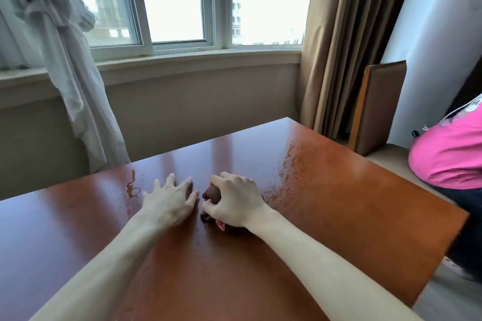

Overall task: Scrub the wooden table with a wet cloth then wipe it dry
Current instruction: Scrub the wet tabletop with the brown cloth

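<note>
The shiny reddish-brown wooden table (352, 190) fills the lower part of the view. Both bare arms reach out over it. The right hand (234, 200) is curled tight around a small dark brown cloth (210, 193). The cloth is bunched up inside the fist, and only a bit of it pokes out on the left side, by the thumb. The fist rests on the table top. The left hand (169, 199) lies flat just beside it, fingers spread and straight, holding nothing. Little water drops and wet streaks (289, 164) shine on the wood to the right of the hands, and a small puddle (131, 189) sits to the left.
</note>
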`<control>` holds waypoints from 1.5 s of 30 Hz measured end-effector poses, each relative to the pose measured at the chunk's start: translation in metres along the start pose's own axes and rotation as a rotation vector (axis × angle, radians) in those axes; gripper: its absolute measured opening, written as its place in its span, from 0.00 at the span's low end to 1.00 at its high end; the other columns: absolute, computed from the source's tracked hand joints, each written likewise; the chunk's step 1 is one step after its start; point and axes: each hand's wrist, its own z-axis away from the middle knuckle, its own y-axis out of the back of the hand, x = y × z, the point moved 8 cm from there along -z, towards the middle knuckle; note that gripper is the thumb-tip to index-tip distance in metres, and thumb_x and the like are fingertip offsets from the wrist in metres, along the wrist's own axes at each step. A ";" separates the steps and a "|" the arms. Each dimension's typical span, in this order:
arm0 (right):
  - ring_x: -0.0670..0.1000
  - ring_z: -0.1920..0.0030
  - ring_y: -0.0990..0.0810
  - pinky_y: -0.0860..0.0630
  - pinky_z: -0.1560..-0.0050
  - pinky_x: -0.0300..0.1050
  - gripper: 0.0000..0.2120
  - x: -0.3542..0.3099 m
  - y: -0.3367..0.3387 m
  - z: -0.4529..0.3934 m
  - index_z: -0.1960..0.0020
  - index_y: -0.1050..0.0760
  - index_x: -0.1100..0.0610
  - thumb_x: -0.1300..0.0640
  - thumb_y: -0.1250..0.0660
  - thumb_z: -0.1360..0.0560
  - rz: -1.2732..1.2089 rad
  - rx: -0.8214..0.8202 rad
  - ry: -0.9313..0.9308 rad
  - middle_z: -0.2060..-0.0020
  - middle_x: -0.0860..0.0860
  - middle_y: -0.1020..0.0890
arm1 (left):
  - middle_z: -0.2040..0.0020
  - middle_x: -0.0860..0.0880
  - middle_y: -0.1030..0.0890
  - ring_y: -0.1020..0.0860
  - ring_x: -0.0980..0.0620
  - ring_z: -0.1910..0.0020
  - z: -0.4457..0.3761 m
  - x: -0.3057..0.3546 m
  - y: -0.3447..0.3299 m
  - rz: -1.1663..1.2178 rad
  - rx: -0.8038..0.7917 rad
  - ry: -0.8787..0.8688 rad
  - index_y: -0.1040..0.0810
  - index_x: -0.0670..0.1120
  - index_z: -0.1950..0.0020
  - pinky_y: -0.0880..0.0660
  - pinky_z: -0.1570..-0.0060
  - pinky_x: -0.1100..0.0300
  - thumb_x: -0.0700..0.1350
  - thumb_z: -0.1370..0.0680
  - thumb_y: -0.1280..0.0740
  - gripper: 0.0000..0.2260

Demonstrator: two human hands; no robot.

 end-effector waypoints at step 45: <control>0.60 0.49 0.19 0.23 0.50 0.50 0.14 0.299 0.188 0.212 0.54 0.23 0.49 0.40 0.34 0.31 0.226 0.333 -0.823 0.52 0.52 0.17 | 0.19 0.48 0.44 0.45 0.40 0.20 0.101 0.261 -0.038 -0.013 0.076 -0.518 0.48 0.63 0.19 0.43 0.24 0.42 0.67 0.19 0.53 0.28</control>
